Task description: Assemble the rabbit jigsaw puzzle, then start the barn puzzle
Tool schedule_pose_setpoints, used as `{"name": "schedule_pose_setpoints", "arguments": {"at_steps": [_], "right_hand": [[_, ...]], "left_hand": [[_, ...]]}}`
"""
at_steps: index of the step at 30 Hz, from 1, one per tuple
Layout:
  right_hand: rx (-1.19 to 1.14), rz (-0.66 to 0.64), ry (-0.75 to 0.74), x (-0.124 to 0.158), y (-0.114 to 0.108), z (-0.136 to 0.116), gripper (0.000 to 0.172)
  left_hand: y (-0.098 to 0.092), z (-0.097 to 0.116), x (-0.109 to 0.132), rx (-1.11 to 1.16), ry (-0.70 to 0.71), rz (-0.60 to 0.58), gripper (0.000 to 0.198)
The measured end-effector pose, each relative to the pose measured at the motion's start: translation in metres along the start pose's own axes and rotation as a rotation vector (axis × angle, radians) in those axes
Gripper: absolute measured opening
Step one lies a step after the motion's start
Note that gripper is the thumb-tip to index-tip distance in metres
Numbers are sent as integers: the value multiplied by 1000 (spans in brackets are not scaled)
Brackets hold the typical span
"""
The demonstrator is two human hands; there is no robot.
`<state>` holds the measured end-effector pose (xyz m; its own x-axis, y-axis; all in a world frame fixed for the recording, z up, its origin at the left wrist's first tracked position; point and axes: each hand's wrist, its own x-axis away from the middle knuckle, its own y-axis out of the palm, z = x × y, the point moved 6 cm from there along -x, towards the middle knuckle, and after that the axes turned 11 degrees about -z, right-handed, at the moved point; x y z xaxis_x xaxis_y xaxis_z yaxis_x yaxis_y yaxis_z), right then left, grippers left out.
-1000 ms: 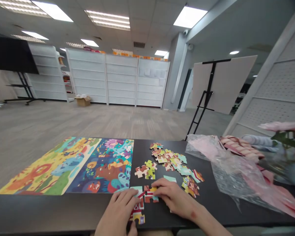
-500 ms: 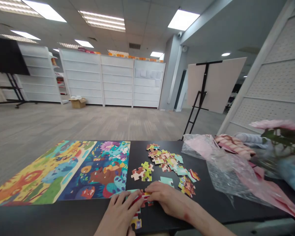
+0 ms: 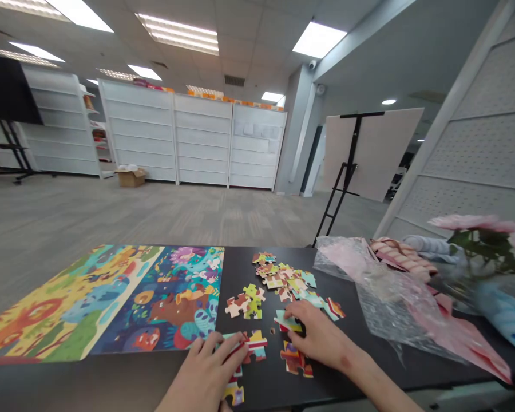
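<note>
Right of the printed puzzle sheet (image 3: pixel 154 303): left hand (image 3: pixel 206 372), fingers curled over joined jigsaw pieces (image 3: pixel 257 345); right hand (image 3: pixel 315 335), fingertips on a teal piece (image 3: pixel 288 321), grip unclear. Light fingertip contact suits, sparing neighbouring pieces.

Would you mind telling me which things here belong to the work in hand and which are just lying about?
Work in hand:
left hand
right hand
jigsaw pieces under the hands
loose pile of jigsaw pieces
colourful printed picture, probably

Lying about:
crumpled plastic wrap
pink flowers
cardboard box
easel
</note>
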<state>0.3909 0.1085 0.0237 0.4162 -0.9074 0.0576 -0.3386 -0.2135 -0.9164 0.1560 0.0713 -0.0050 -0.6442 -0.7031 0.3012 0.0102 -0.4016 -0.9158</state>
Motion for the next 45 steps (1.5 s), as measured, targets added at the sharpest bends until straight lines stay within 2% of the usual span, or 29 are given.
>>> {"name": "schedule_pose_setpoints", "arguments": {"at_steps": [3,7,11,13,15,17,20,25,27,32,36,39,42,45], "right_hand": [[45,5,-10,-5,-1,-6,28],[128,56,-33,-8,-1,-11,33],[81,95,-67,-5,1,-32,25],[-51,22,-142,-2,9,-52,26],[-159,-83,-201,-2,20,-70,35],[-194,-128,-201,-5,28,-81,38],[-158,-143,-154,-17,33,-81,40],[-150,-255,-113,-34,34,-70,74],[-155,-302,-105,-36,34,-68,77],[-195,-346,-42,-43,34,-68,66],[-520,-495,22,-56,39,-63,54],[-649,-558,20,-61,35,-59,36],[-741,-445,32,-54,29,-55,20],[-820,-253,83,-35,38,-51,13]], "left_hand": [[-2,2,6,35,9,-2,100],[-4,1,14,96,-72,33,99],[-9,3,16,136,-88,16,96],[-14,5,16,150,-76,34,91],[-18,6,17,159,-69,60,85],[-20,7,18,154,-69,58,78],[-19,8,20,142,-59,34,72],[-20,10,21,142,-18,35,69],[-20,11,21,137,-2,34,67],[-18,10,19,120,28,23,71],[-10,4,11,73,78,-7,79],[-4,-1,5,50,100,-22,82],[-2,-4,3,78,57,-19,82],[-4,-3,7,130,9,44,78]]}}
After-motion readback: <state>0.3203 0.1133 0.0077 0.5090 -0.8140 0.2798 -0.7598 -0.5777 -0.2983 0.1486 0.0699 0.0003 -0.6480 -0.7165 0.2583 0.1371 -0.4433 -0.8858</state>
